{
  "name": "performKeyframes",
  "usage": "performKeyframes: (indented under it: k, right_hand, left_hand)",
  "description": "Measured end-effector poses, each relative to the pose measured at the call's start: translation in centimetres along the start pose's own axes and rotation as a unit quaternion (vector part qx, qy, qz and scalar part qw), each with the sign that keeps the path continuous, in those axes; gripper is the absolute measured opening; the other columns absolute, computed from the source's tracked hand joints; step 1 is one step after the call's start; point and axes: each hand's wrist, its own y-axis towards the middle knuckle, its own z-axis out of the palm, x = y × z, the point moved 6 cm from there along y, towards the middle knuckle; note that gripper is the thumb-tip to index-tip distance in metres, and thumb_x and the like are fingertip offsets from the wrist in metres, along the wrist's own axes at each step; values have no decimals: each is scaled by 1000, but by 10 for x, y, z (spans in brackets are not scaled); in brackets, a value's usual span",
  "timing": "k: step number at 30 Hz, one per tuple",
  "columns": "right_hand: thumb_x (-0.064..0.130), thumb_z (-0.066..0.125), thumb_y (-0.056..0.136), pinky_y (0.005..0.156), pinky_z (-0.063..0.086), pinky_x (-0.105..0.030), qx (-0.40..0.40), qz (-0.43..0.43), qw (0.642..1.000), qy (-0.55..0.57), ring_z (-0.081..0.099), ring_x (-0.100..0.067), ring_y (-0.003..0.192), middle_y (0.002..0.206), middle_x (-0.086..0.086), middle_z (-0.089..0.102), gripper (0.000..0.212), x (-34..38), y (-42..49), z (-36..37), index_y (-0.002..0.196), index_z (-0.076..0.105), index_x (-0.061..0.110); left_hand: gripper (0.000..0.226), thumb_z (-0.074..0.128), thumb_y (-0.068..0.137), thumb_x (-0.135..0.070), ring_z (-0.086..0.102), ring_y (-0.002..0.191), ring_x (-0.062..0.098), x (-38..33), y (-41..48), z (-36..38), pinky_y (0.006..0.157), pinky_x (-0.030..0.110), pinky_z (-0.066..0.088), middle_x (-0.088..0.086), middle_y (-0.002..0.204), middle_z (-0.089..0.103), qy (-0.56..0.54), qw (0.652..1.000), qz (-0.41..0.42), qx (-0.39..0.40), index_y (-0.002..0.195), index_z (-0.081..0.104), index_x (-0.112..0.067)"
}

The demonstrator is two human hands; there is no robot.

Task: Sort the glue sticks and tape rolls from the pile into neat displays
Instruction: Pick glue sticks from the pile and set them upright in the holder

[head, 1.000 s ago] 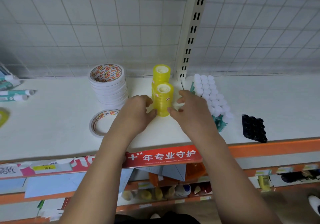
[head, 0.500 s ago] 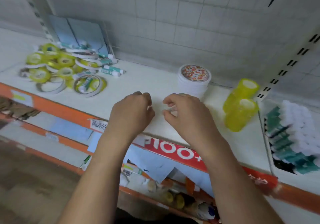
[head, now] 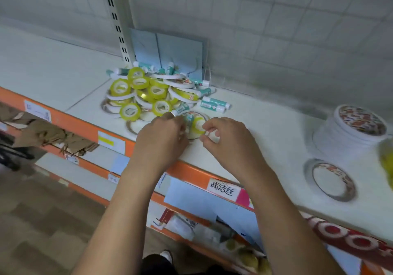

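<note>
A mixed pile [head: 157,89] of yellow tape rolls, flat white tape rings and green-and-white glue sticks lies on the white shelf [head: 265,125] by the back wall. At its near edge a yellow tape roll [head: 197,124] sits on a white tape ring, with a glue stick [head: 181,110] just behind it. My left hand [head: 161,134] has its curled fingers at the roll's left side; blur hides whether it holds anything. My right hand [head: 225,138] pinches the roll's right edge between thumb and forefinger.
To the right stand a tall stack of white tape rings [head: 353,132] and one loose ring [head: 330,180] flat on the shelf. Blue cards [head: 170,55] lean on the wall behind the pile. An orange rail [head: 85,123] edges the shelf, with lower shelves beneath.
My view has swung left from the sorted stacks to the pile. Both hands let go of the yellow stack, moved left along the shelf and now meet at a yellow roll.
</note>
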Motion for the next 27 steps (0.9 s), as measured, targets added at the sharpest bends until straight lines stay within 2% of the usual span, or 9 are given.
performKeyframes:
  k: [4, 8, 11, 15, 18, 22, 27]
  right_hand:
    - [36, 64, 87, 90, 48, -38, -7, 34, 999, -18, 55, -20, 108, 114, 3, 62, 31, 16, 21, 22, 117, 65, 24]
    - [34, 63, 89, 93, 47, -39, -13, 69, 997, -21, 53, -21, 110, 118, 2, 60, 32, 20, 30, 34, 120, 63, 24]
    - [27, 60, 91, 93, 44, -36, -20, 84, 996, -26, 54, -22, 109, 116, -1, 60, 28, 16, 38, 36, 118, 64, 23]
    - [17, 56, 94, 92, 43, -32, -62, 111, 991, -46, 56, -23, 109, 118, -5, 63, 24, 1, 58, 30, 115, 66, 17]
    - [5, 51, 92, 92, 45, -37, -75, 127, 986, -75, 55, -27, 109, 118, -8, 61, 30, -11, 78, 27, 117, 66, 14]
    - [0, 49, 91, 91, 47, -41, -49, 148, 980, -123, 56, -29, 110, 122, -9, 61, 37, -24, 103, 27, 124, 59, 14]
    - [0, 49, 90, 94, 47, -42, 2, 169, 977, -127, 56, -30, 116, 124, -9, 63, 45, -37, 110, 28, 133, 52, 15]
  left_hand:
    - [22, 54, 92, -37, 58, 98, 31, 28, 23, -2, 67, 36, 46, 4, 103, 57, -6, 999, 40, 1, 102, 63, -19]
    - [22, 54, 91, -34, 58, 98, 29, 37, 40, -2, 68, 38, 50, 4, 102, 57, -39, 995, 90, 10, 101, 64, -17]
    - [19, 54, 91, -31, 58, 96, 27, 35, 52, 0, 67, 39, 50, 3, 99, 57, -61, 990, 125, 8, 98, 63, -16]
    - [13, 56, 89, -26, 57, 98, 25, 27, 66, 4, 67, 33, 43, 1, 99, 59, -75, 984, 159, 16, 96, 64, -18]
    - [12, 57, 87, -20, 56, 99, 25, 22, 76, 6, 71, 36, 47, 1, 97, 60, -82, 979, 183, 26, 95, 66, -18]
    - [13, 57, 86, -17, 56, 100, 24, 13, 84, 8, 76, 42, 50, 0, 98, 60, -98, 973, 204, 37, 96, 67, -17]
    - [19, 57, 90, -15, 50, 107, 25, -3, 96, 9, 86, 38, 43, 3, 108, 61, -88, 967, 237, 9, 104, 68, -17]
